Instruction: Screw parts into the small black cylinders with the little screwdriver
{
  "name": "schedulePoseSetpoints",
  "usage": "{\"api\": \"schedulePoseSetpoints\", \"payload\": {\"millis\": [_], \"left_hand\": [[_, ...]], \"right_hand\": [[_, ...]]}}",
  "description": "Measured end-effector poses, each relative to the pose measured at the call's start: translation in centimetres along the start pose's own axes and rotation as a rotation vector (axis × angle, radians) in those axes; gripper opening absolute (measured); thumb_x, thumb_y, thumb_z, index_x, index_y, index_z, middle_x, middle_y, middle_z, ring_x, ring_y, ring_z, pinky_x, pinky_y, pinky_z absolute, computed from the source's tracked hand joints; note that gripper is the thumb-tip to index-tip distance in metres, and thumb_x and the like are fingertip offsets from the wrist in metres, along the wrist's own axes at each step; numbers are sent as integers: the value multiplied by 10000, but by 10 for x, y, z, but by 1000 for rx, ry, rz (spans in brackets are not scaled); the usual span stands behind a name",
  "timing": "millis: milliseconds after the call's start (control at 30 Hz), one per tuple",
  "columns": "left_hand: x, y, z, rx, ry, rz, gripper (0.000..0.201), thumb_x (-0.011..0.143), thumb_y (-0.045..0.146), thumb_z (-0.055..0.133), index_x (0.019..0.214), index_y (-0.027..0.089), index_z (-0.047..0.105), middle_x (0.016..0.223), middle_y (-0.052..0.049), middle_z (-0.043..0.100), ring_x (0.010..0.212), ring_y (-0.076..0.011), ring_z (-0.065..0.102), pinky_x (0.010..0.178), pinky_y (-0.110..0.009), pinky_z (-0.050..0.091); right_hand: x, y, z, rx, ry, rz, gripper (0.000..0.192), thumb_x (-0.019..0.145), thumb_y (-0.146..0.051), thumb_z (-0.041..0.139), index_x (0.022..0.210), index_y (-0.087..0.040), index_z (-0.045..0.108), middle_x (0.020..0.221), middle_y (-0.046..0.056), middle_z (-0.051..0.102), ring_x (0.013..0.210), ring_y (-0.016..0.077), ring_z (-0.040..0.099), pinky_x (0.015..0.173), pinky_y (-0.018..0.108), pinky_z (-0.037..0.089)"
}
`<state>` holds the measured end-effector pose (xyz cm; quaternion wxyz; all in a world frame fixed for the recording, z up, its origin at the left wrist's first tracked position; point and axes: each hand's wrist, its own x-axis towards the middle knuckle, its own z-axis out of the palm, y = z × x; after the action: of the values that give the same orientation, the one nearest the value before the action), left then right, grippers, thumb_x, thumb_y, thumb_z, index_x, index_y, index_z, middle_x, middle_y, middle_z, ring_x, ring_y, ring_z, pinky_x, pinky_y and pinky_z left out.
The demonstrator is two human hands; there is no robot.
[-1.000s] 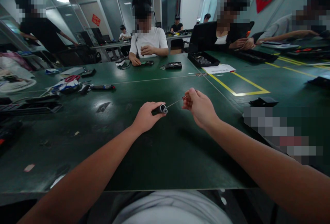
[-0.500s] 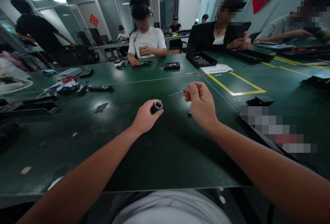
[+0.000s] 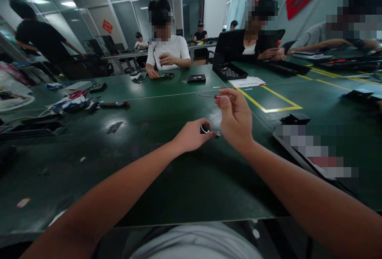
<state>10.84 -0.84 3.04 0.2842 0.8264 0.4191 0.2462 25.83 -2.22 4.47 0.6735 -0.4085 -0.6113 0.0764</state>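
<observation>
Black cylinder [image 3: 204, 129] clamped in left hand [image 3: 192, 136] fingers on green table [image 3: 149, 163]; right hand [image 3: 235, 119] pinches thin metal screwdriver [image 3: 213, 96].

Left hand [image 3: 191, 136] holds black cylinder [image 3: 204, 129]; right hand [image 3: 235, 121] pinches screwdriver [image 3: 212, 96].

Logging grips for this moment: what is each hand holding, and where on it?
Left hand: small black cylinder with silver rim, held by its side. Right hand: thin metal screwdriver, pinched at its reddish handle end.
</observation>
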Motion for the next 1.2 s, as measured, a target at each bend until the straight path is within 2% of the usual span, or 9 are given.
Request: {"api": "schedulePoseSetpoints", "payload": {"millis": [133, 267, 433, 600, 733, 800, 933, 1067, 1200], "left_hand": [[25, 2, 18, 153, -134, 85, 182, 887, 303, 627, 998, 184, 709, 958, -59, 731, 847, -203, 656, 737, -308, 474], [47, 0, 28, 401, -306, 101, 276, 906, 328, 573, 1101, 209, 728, 1085, -101, 738, 974, -286, 678, 785, -374, 503], [55, -1, 29, 463, -306, 74, 274, 903, 341, 577, 1069, 210, 751, 1091, -119, 738, 1010, -318, 679, 785, -396, 511], [45, -8, 11, 390, -325, 14, 272, 860, 431, 662, 986, 220, 779, 980, -89, 751, 894, -265, 691, 721, -338, 488], [24, -21, -20, 78, -463, -172, 331, 853, 469, 678, 1021, 195, 756, 875, -54, 741, 627, -155, 648, 600, -276, 464], [10, -31, -38, -89, -462, -244, 359, 853, 475, 677, 1047, 179, 733, 921, -66, 739, 604, -137, 629, 544, -255, 441], [-25, -59, -78, -423, -262, -406, 362, 829, 481, 709, 1000, 161, 707, 938, -79, 712, 588, -101, 573, 493, -211, 385], [-64, -90, -123, -710, 83, -540, 304, 776, 380, 775, 938, 151, 659, 819, -34, 660, 540, -87, 519, 476, -199, 387], [-108, -108, -173, -931, 424, -627, 143, 950, 291, 584, 1001, 160, 611, 711, 49, 610, 552, -46, 457, 560, -168, 397]], "right_hand": [[0, -3, 0, -1, -4, -8, 217, 1015, -402, 495, 1133, -272, 623, 1000, 26, 694, 929, 198, 685, 836, 387, 541], [-1, -6, 0, -30, -20, -12, 203, 1011, -386, 500, 1116, -265, 625, 997, 30, 707, 916, 200, 690, 816, 384, 544], [-2, -8, 0, -21, -46, 1, 194, 1010, -374, 498, 1115, -272, 624, 1031, 31, 711, 935, 208, 693, 848, 408, 544], [-3, -5, 0, -3, -62, 10, 198, 1008, -385, 503, 1122, -275, 622, 1017, 27, 710, 933, 209, 693, 847, 408, 541], [-4, -3, 1, -7, -91, 37, 218, 1011, -404, 493, 1134, -275, 619, 1009, 31, 710, 929, 210, 687, 838, 407, 536], [-5, -3, 1, -6, -108, 46, 226, 1013, -405, 487, 1138, -270, 618, 1009, 34, 708, 928, 210, 684, 841, 409, 534], [-5, -3, 1, -41, -144, 49, 228, 1013, -395, 487, 1138, -262, 624, 985, 30, 707, 906, 205, 681, 823, 396, 525], [-6, -1, 2, -68, -161, 65, 227, 1009, -393, 491, 1126, -255, 629, 965, 25, 715, 877, 197, 674, 803, 379, 514], [-5, 3, 4, -69, -177, 97, 233, 1005, -393, 492, 1125, -248, 631, 947, 25, 718, 870, 197, 675, 790, 374, 509]]}}
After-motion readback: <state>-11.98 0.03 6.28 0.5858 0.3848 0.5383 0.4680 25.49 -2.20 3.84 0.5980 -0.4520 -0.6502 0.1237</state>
